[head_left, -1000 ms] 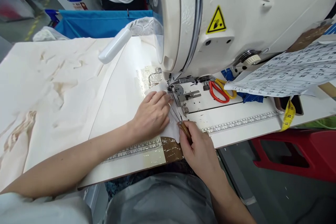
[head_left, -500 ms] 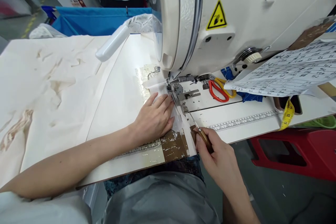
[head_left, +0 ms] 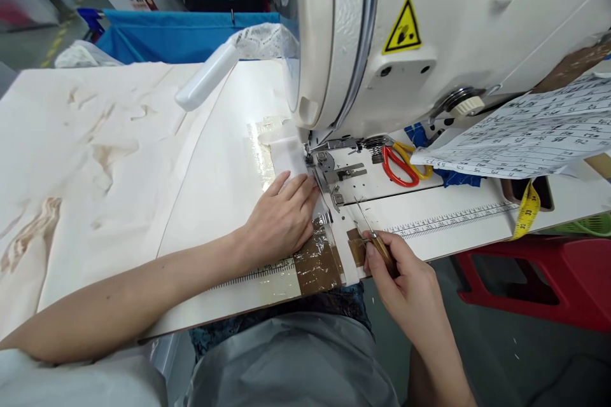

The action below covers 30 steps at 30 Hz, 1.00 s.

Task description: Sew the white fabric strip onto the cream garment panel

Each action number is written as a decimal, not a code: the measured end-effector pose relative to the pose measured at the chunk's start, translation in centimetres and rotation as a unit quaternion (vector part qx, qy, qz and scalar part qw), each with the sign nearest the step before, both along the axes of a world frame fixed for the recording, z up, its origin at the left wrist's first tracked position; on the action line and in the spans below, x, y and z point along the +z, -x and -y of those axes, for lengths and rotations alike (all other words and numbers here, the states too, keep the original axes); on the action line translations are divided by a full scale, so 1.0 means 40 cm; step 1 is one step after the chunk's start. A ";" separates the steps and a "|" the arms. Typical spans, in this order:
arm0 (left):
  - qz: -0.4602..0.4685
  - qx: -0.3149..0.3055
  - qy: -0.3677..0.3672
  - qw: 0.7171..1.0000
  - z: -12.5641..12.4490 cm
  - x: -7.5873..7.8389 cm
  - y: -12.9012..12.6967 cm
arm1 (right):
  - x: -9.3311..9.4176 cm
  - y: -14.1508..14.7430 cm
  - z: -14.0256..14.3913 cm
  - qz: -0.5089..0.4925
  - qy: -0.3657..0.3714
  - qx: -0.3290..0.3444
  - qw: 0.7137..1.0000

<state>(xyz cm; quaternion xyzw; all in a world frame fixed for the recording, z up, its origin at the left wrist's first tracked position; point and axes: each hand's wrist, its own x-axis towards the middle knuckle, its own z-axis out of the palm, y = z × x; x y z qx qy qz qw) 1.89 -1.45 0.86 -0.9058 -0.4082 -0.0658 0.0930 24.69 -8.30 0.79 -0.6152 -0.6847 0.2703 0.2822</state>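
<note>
My left hand [head_left: 281, 219] lies flat, fingers together, on a small white fabric piece [head_left: 289, 158] that runs under the presser foot [head_left: 323, 164] of the white sewing machine [head_left: 410, 32]. My right hand [head_left: 405, 283] grips a wooden-handled awl [head_left: 375, 235] at the table's front edge; its thin metal point aims up toward the needle plate. Brown tape patches [head_left: 317, 262] lie between my two hands on the printed ruler strip.
Red and yellow scissors [head_left: 403, 164] lie behind the needle plate. A printed paper sheet [head_left: 525, 133] and a yellow tape measure [head_left: 527, 210] sit at the right. A blue bin [head_left: 181, 35] and a person in white stand beyond the cream table [head_left: 95, 159].
The fabric has fed back through the machine, away from me. My right hand with the awl has drawn back to the right, off the fabric. My left hand stays on the fabric.
</note>
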 end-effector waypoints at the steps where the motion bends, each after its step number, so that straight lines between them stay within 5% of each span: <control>1: 0.000 -0.001 -0.002 1.000 0.000 -0.001 0.000 | 0.002 0.000 -0.001 0.002 0.000 0.002 1.000; 17: -0.009 0.007 0.032 0.999 -0.003 0.005 0.000 | -0.004 0.024 0.015 -0.065 -0.014 -0.060 0.996; 26: 0.019 0.025 0.056 0.998 -0.028 -0.001 0.007 | -0.006 0.089 -0.038 -0.032 -0.191 0.110 0.975; 30: 0.056 0.042 0.066 0.995 -0.042 -0.011 0.014 | -0.012 0.131 -0.067 0.056 -0.231 0.131 0.962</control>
